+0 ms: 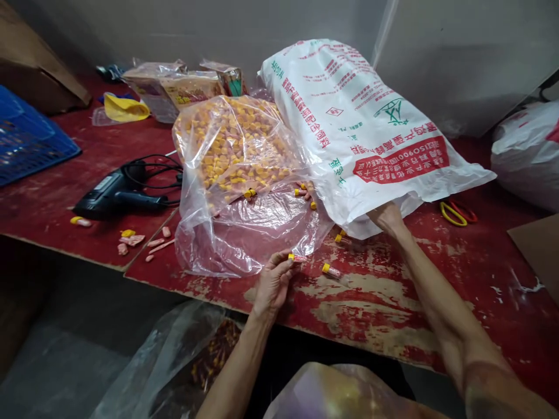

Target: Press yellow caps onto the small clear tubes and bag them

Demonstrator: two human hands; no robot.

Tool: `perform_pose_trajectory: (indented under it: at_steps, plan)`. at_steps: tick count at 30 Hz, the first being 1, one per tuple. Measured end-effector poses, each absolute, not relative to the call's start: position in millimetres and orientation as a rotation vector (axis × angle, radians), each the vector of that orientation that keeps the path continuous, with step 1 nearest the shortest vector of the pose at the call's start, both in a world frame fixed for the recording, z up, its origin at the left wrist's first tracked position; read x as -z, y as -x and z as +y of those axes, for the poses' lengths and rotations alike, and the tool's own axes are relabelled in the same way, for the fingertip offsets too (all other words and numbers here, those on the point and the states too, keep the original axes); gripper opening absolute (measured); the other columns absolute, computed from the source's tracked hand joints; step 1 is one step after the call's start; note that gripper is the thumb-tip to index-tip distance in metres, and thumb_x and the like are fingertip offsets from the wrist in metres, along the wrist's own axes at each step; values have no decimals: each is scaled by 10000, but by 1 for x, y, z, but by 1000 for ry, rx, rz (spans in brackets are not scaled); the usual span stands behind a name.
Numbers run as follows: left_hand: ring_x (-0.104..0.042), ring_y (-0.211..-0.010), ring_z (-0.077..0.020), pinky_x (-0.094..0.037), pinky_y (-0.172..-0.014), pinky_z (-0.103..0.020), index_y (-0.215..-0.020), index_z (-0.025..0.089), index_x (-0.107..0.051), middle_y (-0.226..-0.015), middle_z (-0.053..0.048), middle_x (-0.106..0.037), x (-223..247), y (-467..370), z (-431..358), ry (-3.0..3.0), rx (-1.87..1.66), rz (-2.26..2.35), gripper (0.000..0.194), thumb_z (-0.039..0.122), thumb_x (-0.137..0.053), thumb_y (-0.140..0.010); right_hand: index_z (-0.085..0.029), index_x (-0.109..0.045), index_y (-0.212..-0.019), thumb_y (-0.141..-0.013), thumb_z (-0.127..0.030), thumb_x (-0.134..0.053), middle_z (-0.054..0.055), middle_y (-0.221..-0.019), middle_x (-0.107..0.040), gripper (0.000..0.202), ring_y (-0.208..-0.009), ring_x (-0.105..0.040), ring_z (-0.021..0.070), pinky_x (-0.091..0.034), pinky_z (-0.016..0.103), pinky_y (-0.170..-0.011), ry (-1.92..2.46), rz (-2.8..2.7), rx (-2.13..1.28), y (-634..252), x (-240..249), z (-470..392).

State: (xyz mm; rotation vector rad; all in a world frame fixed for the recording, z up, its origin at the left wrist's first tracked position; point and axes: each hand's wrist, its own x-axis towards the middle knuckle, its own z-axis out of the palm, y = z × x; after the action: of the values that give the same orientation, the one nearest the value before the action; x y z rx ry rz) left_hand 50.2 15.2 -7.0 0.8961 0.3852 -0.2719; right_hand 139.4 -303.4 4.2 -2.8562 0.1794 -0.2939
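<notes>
My left hand (276, 279) pinches a small tube with a yellow cap (297, 258) above the table, beside the open edge of a clear plastic bag (227, 244). That bag holds a heap of yellow-capped pieces (236, 145). My right hand (386, 216) reaches into the mouth of a large white printed sack (323, 99); its fingers are hidden inside. Another yellow-capped tube (334, 271) lies on the worn red table (371, 314) between my hands. One more capped piece (340, 235) is at the sack's lower edge.
A dark heat gun (117, 195) with its cable lies left of the clear bag, near loose pink pieces (123, 249). Farther left stands a blue crate (32, 137). Packaged boxes (192, 87) are behind. Yellow-and-red-handled scissors (454, 214) and a white bag (524, 151) are at right.
</notes>
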Motion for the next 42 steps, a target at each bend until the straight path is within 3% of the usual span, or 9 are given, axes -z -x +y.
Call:
perform_pose_trajectory:
  at_steps: [3, 7, 14, 18, 22, 29, 33, 42]
  plan:
    - [-620, -656, -94, -483, -588, -192, -799, 139, -680, -773, 10, -658, 7, -40, 2, -837, 256, 412, 353, 166, -846, -488, -159, -521, -1079, -783, -293, -586, 62, -848, -621, 331, -670, -585, 203, -486, 317, -628, 2251, 307, 307, -74, -6, -283]
    - [-630, -689, -115, -511, -641, -223, -802, 136, -701, -779, -3, -664, 9, -26, -21, -784, 295, 410, 369, 195, -868, -479, -206, -533, -932, -743, -395, -689, 31, -900, -610, 309, -740, -590, 179, -484, 273, -647, 1708, 167, 98, 0, -3, -227]
    - [-629, -682, -110, -518, -657, -227, -780, 137, -705, -786, -3, -661, 6, -10, -38, -795, 190, 454, 400, 224, -888, -434, -200, -574, -949, -814, -332, -620, 16, -872, -565, 194, -756, -546, 160, -455, 257, -656, 1790, -61, 106, 12, -6, -194]
    - [-624, -659, -97, -520, -651, -218, -772, 129, -697, -769, 4, -655, 5, -8, -38, -786, 167, 461, 402, 209, -886, -426, -203, -637, -1010, -857, -288, -574, 59, -972, -602, 187, -893, -565, 204, -468, 323, -777, 1941, -229, 159, 14, -8, -197]
    - [-641, -662, -115, -541, -657, -241, -768, 131, -681, -774, 6, -651, 7, -5, -37, -774, 208, 470, 384, 180, -874, -440, -221, -687, -972, -853, -323, -603, 62, -919, -657, 177, -887, -568, 240, -451, 406, -836, 2086, -209, 196, 19, -4, -207]
    - [-665, -696, -152, -567, -668, -278, -758, 130, -643, -757, 2, -654, 6, 3, -38, -723, 277, 480, 352, 130, -851, -474, -274, -458, -1276, -842, -390, -655, 27, -1022, -575, 490, -803, -634, 184, -536, 343, -738, 1378, 120, 146, 21, 2, -210]
    - [-674, -734, -170, -571, -680, -287, -776, 128, -640, -807, -21, -674, 6, 8, -43, -717, 316, 466, 351, 159, -854, -499, -263, -462, -1159, -815, -380, -685, 19, -974, -581, 427, -838, -645, 200, -546, 361, -756, 1203, 145, 249, 25, 9, -189]
    - [-674, -714, -163, -572, -687, -296, -770, 126, -639, -770, 1, -657, 13, 8, -43, -725, 297, 494, 343, 157, -856, -506, -226, -487, -936, -746, -312, -748, 23, -954, -634, 334, -842, -615, 161, -532, 285, -736, 1367, 149, 306, 28, 13, -190]
